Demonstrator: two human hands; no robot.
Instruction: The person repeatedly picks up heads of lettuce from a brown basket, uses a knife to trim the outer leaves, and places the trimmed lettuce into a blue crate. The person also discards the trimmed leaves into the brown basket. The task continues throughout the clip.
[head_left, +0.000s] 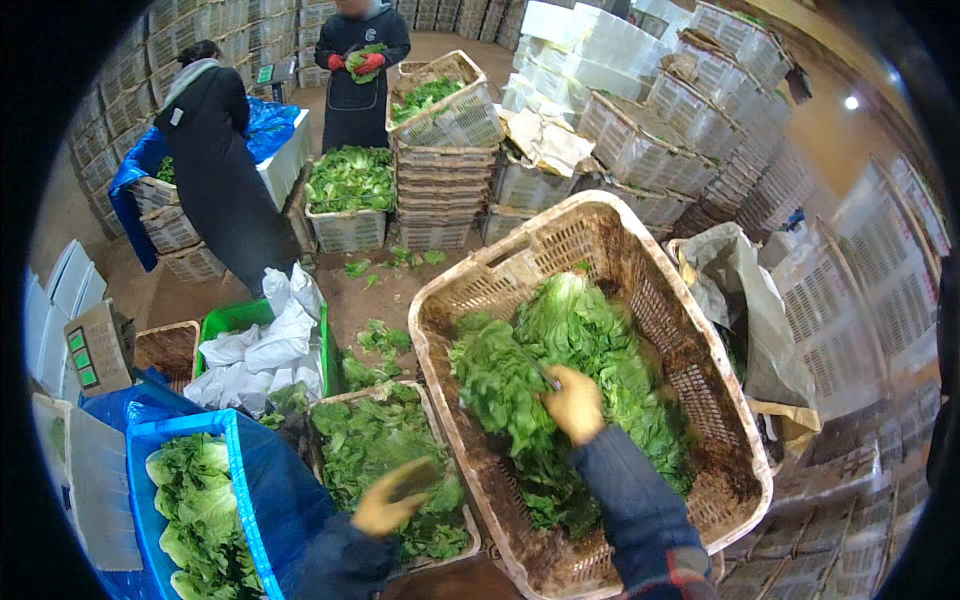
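Note:
My right hand (576, 405), in a yellow glove, is closed in the large dirty plastic crate (465, 290). A short dark blade, which looks like a knife (549, 379), sticks out of its grip against the leaves. Beside it lies a heap of green leafy lettuce (585, 335), the nearer head blurred. My left hand (395, 500), also gloved, has its fingers stretched out and holds nothing. It hovers above a lower crate of loose leaves (375, 445). To its left stands a blue-lined box (240, 490) with lettuce heads (200, 505) in a row.
A green crate (212, 322) of white bags (275, 345) stands ahead, with a scale (100, 345) at the left. Two people work beyond, near a leaf-filled crate (350, 228) and stacked crates (448, 190). Sacking (765, 310) lies right of the large crate.

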